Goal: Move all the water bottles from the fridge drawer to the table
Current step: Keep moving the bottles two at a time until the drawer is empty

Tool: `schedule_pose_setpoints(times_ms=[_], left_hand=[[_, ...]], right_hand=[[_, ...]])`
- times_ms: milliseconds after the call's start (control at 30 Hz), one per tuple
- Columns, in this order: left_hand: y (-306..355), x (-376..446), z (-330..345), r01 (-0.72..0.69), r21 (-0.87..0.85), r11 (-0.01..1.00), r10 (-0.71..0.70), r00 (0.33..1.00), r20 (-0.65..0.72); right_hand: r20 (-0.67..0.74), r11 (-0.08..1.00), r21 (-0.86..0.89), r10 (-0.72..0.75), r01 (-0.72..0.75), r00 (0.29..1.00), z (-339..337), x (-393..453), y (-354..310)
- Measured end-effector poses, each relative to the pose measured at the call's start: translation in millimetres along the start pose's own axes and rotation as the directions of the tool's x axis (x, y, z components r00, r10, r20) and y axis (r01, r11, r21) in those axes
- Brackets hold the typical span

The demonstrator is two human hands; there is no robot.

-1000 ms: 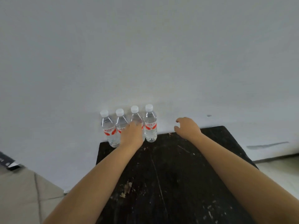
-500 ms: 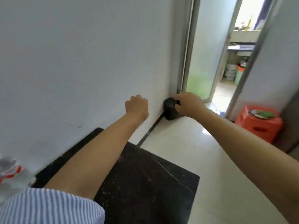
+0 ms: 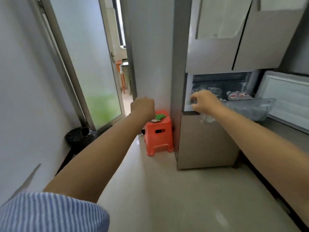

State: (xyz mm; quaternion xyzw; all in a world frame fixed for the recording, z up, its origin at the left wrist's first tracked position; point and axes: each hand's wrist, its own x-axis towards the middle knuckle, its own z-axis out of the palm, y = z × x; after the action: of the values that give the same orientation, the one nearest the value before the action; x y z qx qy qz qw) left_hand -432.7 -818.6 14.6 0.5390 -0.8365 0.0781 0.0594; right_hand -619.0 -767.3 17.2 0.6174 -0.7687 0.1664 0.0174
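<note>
The fridge point(image 3: 205, 143) stands ahead on the right with its middle compartment open. A clear plastic drawer point(image 3: 250, 108) is pulled out of it. Water bottles point(image 3: 237, 96) with red labels lie in the drawer, blurred. My right hand point(image 3: 204, 102) is stretched out in front of the open compartment at the drawer's left end, fingers curled and apart, holding nothing. My left hand point(image 3: 143, 108) hangs in the air left of the fridge as a loose fist, with nothing in it. The table is out of view.
An orange plastic stool point(image 3: 158, 133) stands on the floor against the fridge's left side. A black bin point(image 3: 80, 136) sits by the left wall below a frosted glass door point(image 3: 93, 67). The open fridge door point(image 3: 287, 97) juts out at the right. Pale floor lies between me and the fridge.
My view has swung right from the table with its row of bottles to the fridge. Both hands have left the bottles and now reach toward the open drawer.
</note>
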Motion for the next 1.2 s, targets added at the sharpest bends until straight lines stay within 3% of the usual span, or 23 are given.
schedule_pose_setpoints(times_ms=[167, 500, 733, 867, 1033, 1200], left_hand=[[106.3, 95.8, 17.4, -0.180, 0.066, 0.982, 0.178, 0.983, 0.035], [220.9, 289.1, 74.5, -0.376, -0.012, 0.927, 0.372, 0.910, 0.182], [321.0, 382.5, 129.8, -0.405, -0.240, 0.882, 0.465, 0.828, 0.313], [379.0, 424.1, 158.8, -0.309, -0.362, 0.880, 0.442, 0.812, 0.382], [455.6, 472.5, 195.2, -0.058, -0.482, 0.874, 0.323, 0.812, 0.486], [518.1, 519.2, 228.1, 0.353, -0.620, 0.701, 0.124, 0.795, 0.593]], right_hand=[[-0.004, 0.994, -0.036, 0.105, -0.105, 0.995, -17.0, 47.6, 114.1], [0.075, 0.924, -0.131, 0.370, -0.359, 0.926, -3.2, 187.3, 278.9], [0.129, 0.845, -0.079, 0.534, -0.529, 0.835, 21.1, 255.6, 389.0], [0.159, 0.813, -0.034, 0.579, -0.582, 0.800, 33.6, 294.0, 455.8], [0.247, 0.833, -0.030, 0.542, -0.553, 0.803, 64.3, 356.8, 536.2], [0.345, 0.833, 0.027, 0.511, -0.552, 0.787, 111.9, 411.3, 590.6]])
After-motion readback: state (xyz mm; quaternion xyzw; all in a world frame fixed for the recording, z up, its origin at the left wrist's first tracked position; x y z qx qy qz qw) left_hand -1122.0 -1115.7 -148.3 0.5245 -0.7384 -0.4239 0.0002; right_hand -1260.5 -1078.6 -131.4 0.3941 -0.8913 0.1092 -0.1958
